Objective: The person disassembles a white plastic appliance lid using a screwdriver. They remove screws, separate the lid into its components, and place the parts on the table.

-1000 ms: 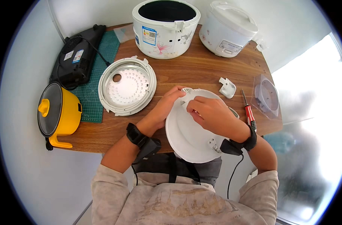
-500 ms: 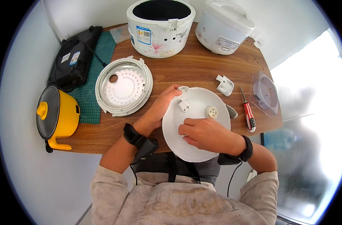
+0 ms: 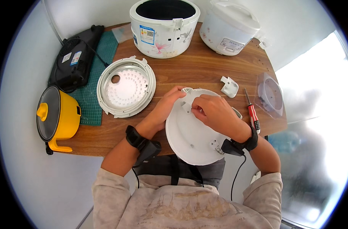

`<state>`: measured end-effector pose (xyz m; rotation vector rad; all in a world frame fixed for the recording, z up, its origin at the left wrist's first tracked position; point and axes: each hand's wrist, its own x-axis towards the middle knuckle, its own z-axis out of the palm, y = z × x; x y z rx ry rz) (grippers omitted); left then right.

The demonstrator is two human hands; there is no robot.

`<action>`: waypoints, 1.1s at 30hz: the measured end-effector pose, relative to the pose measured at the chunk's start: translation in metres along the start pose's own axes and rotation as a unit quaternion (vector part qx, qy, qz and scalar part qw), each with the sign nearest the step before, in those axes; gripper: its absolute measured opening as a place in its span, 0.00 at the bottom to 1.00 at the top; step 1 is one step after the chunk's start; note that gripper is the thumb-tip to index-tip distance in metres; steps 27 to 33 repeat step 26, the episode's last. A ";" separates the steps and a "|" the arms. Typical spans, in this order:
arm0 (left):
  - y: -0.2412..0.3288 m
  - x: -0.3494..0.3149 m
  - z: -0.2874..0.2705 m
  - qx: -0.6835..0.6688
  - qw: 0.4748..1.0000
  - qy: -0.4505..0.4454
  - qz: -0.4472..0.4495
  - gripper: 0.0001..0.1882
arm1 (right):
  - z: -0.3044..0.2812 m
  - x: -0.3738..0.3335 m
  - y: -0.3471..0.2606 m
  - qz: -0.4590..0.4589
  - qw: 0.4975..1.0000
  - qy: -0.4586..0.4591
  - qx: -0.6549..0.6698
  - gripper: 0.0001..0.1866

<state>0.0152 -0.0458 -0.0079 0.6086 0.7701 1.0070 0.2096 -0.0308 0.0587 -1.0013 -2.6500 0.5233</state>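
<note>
A round white plastic rice cooker lid shell (image 3: 183,131) rests tilted at the table's front edge, its hollow side facing me. My left hand (image 3: 164,108) grips its upper left rim, thumb on the inside by the corner tab. Over the shell's upper middle is my right hand (image 3: 216,112), fingers pinched beside a small white bracket (image 3: 186,107); whatever is between the fingertips is hidden. Near the lower right of the shell lies a small metal piece (image 3: 218,147), partly covered by my wrist strap. A tiny dark part (image 3: 192,145) sits low inside the shell.
Left of the shell is a round inner lid plate (image 3: 122,103). To the right lie a white latch piece (image 3: 230,87), a red-handled screwdriver (image 3: 253,116) and a clear plastic tray (image 3: 271,93). Behind stand a rice cooker body (image 3: 164,42) and a closed rice cooker (image 3: 231,28). A yellow pot (image 3: 67,114) stands left.
My right hand has moved up and away from me, from the shell's lower middle to beside the bracket, now covering the round cream part. The left hand keeps its hold.
</note>
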 end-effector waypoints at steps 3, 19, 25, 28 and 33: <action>0.001 0.001 0.000 0.001 1.000 -0.009 -0.009 0.14 | 0.001 0.002 0.003 0.009 1.000 -0.010 -0.020 0.06; 0.005 -0.005 0.005 0.046 0.999 -0.013 -0.006 0.15 | -0.001 0.016 -0.008 -0.044 0.992 -0.080 -0.082 0.07; 0.009 -0.006 0.010 0.042 0.999 0.000 -0.017 0.16 | 0.005 0.012 0.000 -0.060 0.994 -0.059 -0.076 0.07; 0.006 -0.004 0.005 0.056 0.998 -0.002 -0.009 0.17 | 0.003 0.013 0.001 -0.061 0.994 -0.057 -0.065 0.07; 0.006 -0.004 0.005 0.056 0.998 -0.002 -0.009 0.17 | 0.003 0.013 0.001 -0.061 0.994 -0.057 -0.065 0.07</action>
